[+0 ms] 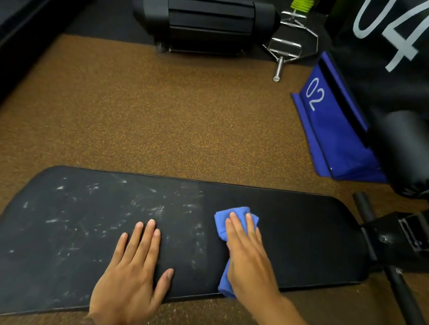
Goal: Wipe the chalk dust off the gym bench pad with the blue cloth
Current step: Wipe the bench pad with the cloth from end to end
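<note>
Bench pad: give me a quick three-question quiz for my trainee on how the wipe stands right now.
1. True or false: the right hand presses the blue cloth flat on the bench pad.
2. Which part of the pad shows chalk dust? A: the part left of the cloth. B: the part right of the cloth. C: neither.
3. Fill in: the left hand lies flat on the ____, holding nothing.

Key: 1 true; 2 A; 3 pad.
</note>
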The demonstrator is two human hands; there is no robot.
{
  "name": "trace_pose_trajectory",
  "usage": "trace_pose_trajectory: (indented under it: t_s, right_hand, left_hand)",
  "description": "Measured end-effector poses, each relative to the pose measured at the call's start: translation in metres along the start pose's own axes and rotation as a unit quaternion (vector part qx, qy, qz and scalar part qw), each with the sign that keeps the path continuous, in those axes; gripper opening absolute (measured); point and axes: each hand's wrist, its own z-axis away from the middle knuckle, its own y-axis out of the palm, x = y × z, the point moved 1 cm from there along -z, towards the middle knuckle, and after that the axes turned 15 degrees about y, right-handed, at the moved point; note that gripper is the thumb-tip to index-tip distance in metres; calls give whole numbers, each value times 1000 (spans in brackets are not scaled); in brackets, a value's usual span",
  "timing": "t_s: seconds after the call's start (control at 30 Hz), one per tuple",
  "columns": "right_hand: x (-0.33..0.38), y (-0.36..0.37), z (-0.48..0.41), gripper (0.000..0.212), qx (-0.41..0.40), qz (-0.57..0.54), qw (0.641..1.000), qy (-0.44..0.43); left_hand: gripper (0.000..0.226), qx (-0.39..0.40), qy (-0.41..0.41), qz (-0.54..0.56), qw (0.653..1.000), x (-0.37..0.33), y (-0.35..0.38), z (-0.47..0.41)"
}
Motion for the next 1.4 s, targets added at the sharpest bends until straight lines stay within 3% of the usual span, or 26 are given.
trace_pose_trajectory:
  t_s: [0.27,0.43,0.67,0.8,1.07,1.3,1.4]
  right_hand:
    - [46,2,-95,59,-11,28,997,74]
    - [49,12,-83,57,7,4,1000,28]
    - [33,10,25,66,33,-37,995,-85]
    - [9,8,19,62,28,-40,998,-31]
    - [59,13,-55,62,-2,1,999,54]
    - [46,24,37,64,-4,-28,997,-75]
    - [23,16,61,72,14,-14,997,-80]
  left_hand:
    - [76,3,-9,-8,1000,-1,0,1]
    - [76,11,-10,-7,1000,-3,-1,0]
    - [76,16,-8,-2,1000,-3,-4,-1]
    - [76,10,-8,-2,1000,-3,-3,0]
    - [76,10,-11,-18,1000,-4,-3,-1]
    - [77,10,-13,-12,1000,-4,-5,0]
    - [77,11,-13,-7,1000,-4,-5,0]
